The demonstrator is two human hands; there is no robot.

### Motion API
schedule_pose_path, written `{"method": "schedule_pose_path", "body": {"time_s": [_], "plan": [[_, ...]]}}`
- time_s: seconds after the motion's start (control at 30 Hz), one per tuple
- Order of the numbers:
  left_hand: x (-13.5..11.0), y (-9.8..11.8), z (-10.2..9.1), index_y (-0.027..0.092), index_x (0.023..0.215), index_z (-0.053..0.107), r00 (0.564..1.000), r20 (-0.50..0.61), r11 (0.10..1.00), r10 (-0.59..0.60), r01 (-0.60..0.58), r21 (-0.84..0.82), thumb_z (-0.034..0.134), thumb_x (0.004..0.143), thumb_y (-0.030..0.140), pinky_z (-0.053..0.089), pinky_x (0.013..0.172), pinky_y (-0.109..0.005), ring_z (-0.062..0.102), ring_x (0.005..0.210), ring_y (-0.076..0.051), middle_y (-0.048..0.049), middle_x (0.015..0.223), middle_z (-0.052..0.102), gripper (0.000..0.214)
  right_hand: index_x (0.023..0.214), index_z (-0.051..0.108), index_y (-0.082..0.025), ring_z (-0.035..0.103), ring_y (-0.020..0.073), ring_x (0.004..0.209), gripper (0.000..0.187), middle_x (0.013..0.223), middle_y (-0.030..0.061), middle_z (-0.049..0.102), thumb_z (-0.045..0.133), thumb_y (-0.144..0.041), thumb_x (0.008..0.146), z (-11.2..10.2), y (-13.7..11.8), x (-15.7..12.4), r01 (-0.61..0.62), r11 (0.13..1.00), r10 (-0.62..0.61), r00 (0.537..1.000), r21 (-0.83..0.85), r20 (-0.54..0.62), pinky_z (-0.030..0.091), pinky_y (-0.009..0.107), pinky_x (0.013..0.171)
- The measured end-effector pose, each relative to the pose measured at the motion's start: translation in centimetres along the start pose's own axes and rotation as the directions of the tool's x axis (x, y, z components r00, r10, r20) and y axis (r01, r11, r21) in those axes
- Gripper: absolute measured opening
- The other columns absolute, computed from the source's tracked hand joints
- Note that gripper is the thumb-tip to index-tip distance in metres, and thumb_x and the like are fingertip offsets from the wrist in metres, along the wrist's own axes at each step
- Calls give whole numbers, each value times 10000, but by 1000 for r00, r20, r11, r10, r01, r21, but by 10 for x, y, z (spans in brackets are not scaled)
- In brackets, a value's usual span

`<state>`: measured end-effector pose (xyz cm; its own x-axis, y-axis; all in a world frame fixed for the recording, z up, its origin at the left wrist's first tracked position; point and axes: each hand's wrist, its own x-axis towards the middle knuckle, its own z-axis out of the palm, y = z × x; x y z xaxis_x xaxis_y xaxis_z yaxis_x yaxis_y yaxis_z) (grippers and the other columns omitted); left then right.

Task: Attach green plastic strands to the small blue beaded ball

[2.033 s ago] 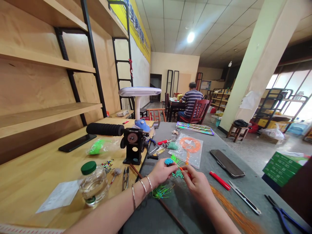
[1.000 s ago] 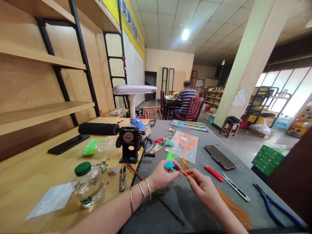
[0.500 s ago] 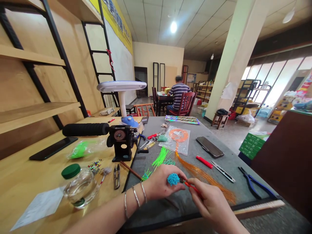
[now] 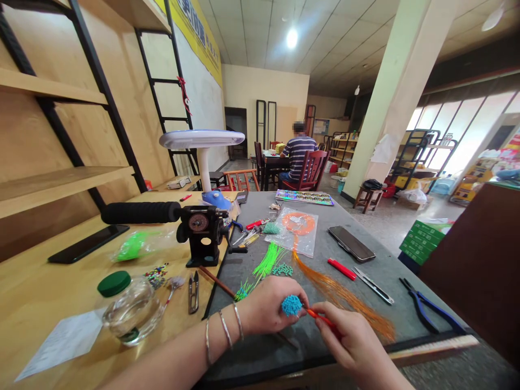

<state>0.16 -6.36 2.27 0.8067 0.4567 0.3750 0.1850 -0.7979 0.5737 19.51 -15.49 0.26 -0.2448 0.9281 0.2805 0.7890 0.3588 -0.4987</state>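
My left hand (image 4: 268, 304), with several thin bracelets on its wrist, is closed round a tight bundle of small blue beads or tips (image 4: 291, 305). The bundle's lower part is hidden in the fist. My right hand (image 4: 352, 335) grips a slim tool with an orange-red handle (image 4: 322, 316), whose tip meets the left fingertips and is too small to make out. Just beyond the left hand lie bright green strands (image 4: 268, 261) and a small pile of teal beads (image 4: 283, 270). Orange strands (image 4: 339, 286) fan out past the right hand.
A black winding device (image 4: 202, 235) stands left of the mat. Nearby are a green-lidded jar (image 4: 130, 314) and thread snips (image 4: 194, 292). At right lie a phone (image 4: 351, 243), a red-handled tool (image 4: 342, 269), silver snips (image 4: 374, 285) and blue-handled pliers (image 4: 433, 309). A person (image 4: 299, 149) sits far off.
My left fingers have curled in more around the bundle. The orange-red tool's tip has stayed at the left fingertips, and the camera view has shifted slightly.
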Motion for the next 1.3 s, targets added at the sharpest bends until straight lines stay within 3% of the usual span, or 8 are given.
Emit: {"method": "schedule_pose_path", "body": {"time_s": [0.3,0.63,0.73,0.83,1.0,1.17,1.23,1.3], "plan": [[1,-1,6,156,826,673,988,-23,980,-154,150,-129,588,787,263,444,687,-231,591,711,-144,-36,779,684,142,952,624,-203,509,119,523,280,591,-28,566,384,-345,926,3,10,-6,-42,997,45,998,67,-33,361,207,534],[4,-1,13,117,754,674,921,-37,852,-388,343,-396,618,737,253,418,597,-230,527,620,-132,-30,667,631,148,954,638,-175,488,114,469,341,531,-40,540,420,-435,912,29,18,-9,-117,964,175,955,238,-239,373,184,469],[4,-1,13,120,736,671,913,-52,845,-404,351,-403,620,731,262,407,586,-235,516,609,-133,-28,651,623,151,1014,623,-191,594,134,551,321,655,-2,649,402,-406,927,29,26,-9,-159,976,199,929,150,-312,443,188,540],[5,-2,13,122,733,663,910,-74,840,-409,343,-421,618,735,278,418,606,-241,529,628,-142,-36,665,632,162,1059,622,-208,670,171,718,280,842,47,704,405,-314,918,31,29,-5,-149,987,115,921,-64,-371,490,220,646],[5,-5,12,136,743,651,903,-96,836,-419,342,-430,604,753,310,435,648,-248,550,675,-154,-38,701,643,181,946,666,-226,656,187,725,208,782,49,662,468,-234,881,42,18,4,-146,927,33,950,-346,-310,493,244,646],[2,-11,13,150,749,646,895,-99,836,-436,362,-414,601,761,358,432,648,-254,546,679,-156,-25,697,631,214,1010,644,-201,633,204,893,236,951,78,692,450,-291,911,9,34,-1,-204,901,32,912,-383,-409,486,289,795],[2,-13,13,153,754,648,894,-98,832,-436,359,-422,603,762,364,434,658,-254,550,685,-156,-24,700,632,217,984,658,-190,614,239,942,265,976,93,696,445,-329,909,-19,56,-13,-350,816,93,865,-461,-493,467,344,841],[2,-13,13,153,754,649,896,-89,823,-435,355,-444,610,757,365,439,672,-256,558,699,-159,-28,709,639,215,1055,649,-165,561,308,1067,315,1053,125,685,478,-360,875,-46,85,-29,-554,648,200,786,-522,-585,443,415,880]]}}
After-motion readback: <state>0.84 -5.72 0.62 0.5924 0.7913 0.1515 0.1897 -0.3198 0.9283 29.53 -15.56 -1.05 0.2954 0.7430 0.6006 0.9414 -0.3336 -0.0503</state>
